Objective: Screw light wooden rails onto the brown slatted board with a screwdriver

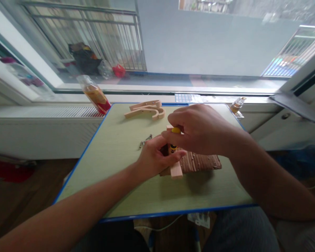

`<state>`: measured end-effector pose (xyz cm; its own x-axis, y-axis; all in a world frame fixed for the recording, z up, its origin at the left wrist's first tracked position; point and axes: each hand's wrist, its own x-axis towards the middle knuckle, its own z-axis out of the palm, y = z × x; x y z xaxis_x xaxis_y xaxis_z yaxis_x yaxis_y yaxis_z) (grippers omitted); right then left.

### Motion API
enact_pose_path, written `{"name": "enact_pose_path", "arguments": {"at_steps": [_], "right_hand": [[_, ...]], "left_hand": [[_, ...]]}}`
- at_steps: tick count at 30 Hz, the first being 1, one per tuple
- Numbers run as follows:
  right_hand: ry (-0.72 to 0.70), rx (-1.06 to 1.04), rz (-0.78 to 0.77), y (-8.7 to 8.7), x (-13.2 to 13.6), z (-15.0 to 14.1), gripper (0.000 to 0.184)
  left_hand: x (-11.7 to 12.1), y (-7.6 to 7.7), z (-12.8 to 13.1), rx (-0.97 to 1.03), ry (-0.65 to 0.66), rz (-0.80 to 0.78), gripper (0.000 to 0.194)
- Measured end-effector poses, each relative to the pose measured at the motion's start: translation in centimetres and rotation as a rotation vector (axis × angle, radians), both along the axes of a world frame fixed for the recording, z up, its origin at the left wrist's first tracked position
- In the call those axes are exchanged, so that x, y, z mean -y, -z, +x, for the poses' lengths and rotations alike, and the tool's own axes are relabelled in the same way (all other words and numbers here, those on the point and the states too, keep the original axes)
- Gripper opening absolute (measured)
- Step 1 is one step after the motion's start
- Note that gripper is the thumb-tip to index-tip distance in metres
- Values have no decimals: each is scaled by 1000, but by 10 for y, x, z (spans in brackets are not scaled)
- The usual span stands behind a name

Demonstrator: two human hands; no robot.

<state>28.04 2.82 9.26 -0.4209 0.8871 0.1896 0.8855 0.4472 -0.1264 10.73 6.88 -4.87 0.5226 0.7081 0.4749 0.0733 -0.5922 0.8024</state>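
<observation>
My right hand (191, 127) is closed around the handle of a yellow and black screwdriver (176, 130), which stands upright over a light wooden strip (176, 170). That strip lies across a brown, ridged board (201, 161) dotted with small holes. My left hand (161, 154) grips the strip, its fingers curled at the far side and the thumb close by the screwdriver's lower end. The screwdriver's tip is hidden behind my left thumb. Several loose screws (146, 140) lie just left of my left hand.
Curved wooden hooks (145, 110) lie at the back of the pale green table (94, 168), which has a blue edge. A bottle with a red label (96, 94) stands behind the left corner, and a small glass bottle (237, 104) behind the right. A window sill runs along the back.
</observation>
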Motion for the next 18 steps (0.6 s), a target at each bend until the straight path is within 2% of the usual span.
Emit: {"name": "enact_pose_path", "arguments": {"at_steps": [6,12,18], "right_hand": [[34,9,7,-4,6,2,38],[94,29,10,-10,6,16,49],[-63,-145,-153,-20,10,30,33]], "left_hand": [[4,-7,-1,-30,-24,25,30],[2,-7,-3,-72,9,-16,35],[2,-7,-3,-67,3,34,24]]}}
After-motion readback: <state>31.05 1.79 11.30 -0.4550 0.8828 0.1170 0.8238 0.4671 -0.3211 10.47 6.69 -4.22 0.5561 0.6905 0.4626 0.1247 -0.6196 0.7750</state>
